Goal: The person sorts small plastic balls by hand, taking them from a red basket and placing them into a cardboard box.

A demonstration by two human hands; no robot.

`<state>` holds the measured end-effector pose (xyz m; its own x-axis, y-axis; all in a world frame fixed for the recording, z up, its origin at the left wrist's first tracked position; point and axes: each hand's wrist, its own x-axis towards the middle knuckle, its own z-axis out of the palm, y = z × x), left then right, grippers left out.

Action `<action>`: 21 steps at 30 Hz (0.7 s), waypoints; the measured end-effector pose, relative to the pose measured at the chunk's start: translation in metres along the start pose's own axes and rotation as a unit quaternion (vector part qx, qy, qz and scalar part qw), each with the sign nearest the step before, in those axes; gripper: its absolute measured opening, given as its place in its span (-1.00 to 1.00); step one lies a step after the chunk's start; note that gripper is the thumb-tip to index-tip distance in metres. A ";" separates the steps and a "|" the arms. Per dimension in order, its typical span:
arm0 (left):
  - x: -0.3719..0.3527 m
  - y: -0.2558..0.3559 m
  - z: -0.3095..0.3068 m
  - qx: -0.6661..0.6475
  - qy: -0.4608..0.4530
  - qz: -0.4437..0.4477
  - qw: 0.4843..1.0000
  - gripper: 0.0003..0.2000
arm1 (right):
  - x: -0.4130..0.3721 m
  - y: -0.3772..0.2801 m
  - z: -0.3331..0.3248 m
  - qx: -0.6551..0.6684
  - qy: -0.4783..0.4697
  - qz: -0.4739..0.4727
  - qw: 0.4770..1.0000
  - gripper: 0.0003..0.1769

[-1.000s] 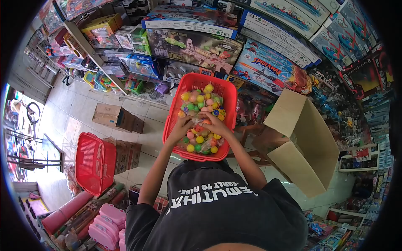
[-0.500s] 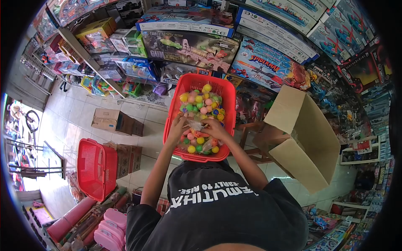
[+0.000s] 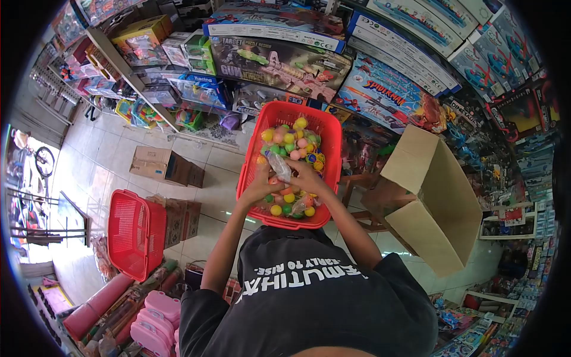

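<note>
A red plastic basket [image 3: 336, 160] in front of me holds small balls in yellow, green, pink and orange, many in clear bags. My left hand [image 3: 259, 187] is closed around the left side of a clear plastic bag [image 3: 278, 167]. On the bag's other side, my right hand [image 3: 304, 177] has its fingers curled against it. The bag's twisted neck sticks up between the hands, pointing away from me. Beyond it lie more bagged balls [image 3: 291, 140] and a few with yellow netting [image 3: 316, 159]. My fingertips are partly hidden by the bag.
To the right stands an open cardboard box [image 3: 449, 205], beside a wooden stool [image 3: 357, 187]. Left on the tiled floor are a second red basket [image 3: 128, 235] and closed cartons [image 3: 160, 163]. Shelves of boxed toys [image 3: 279, 68] line the far side.
My hands have shifted from the bag's neck down around its sides. The neck, earlier between my fingertips, now stands free and leans away from me. The view has tilted slightly.
</note>
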<state>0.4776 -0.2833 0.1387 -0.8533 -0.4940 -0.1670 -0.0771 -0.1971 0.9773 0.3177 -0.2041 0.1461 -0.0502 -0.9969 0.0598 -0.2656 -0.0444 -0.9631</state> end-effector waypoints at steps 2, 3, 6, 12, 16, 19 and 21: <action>0.002 -0.005 -0.007 -0.002 -0.016 0.008 1.000 -0.42 | 0.006 -0.008 0.005 0.033 -0.008 0.026 0.999 -0.66; 0.001 -0.002 -0.009 -0.003 -0.034 0.016 0.999 -0.44 | 0.010 -0.009 0.006 0.065 -0.013 0.052 0.996 -0.69; -0.007 0.009 -0.016 0.063 0.013 -0.039 0.997 -0.51 | 0.026 0.013 -0.001 0.136 -0.038 0.073 0.987 -0.73; -0.022 -0.003 -0.040 -0.092 0.115 0.001 0.989 -0.66 | 0.072 0.061 -0.025 0.045 0.060 0.053 0.996 -0.74; -0.026 0.000 -0.048 -0.136 0.179 0.014 0.974 -0.70 | 0.083 0.087 -0.024 -0.182 -0.037 0.086 0.979 -0.59; -0.023 -0.013 -0.050 -0.182 0.194 0.031 0.963 -0.70 | 0.081 0.101 -0.005 -0.293 -0.083 0.082 0.949 -0.41; -0.022 -0.020 -0.045 -0.184 0.202 0.035 0.962 -0.70 | 0.078 0.107 0.007 -0.402 -0.028 0.035 0.915 -0.35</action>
<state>0.5209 -0.3071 0.1167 -0.5749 -0.7902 -0.2124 0.2229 -0.4011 0.8885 0.2920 -0.2870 0.0463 -0.0508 -0.9983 -0.0300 -0.8867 0.0589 -0.4586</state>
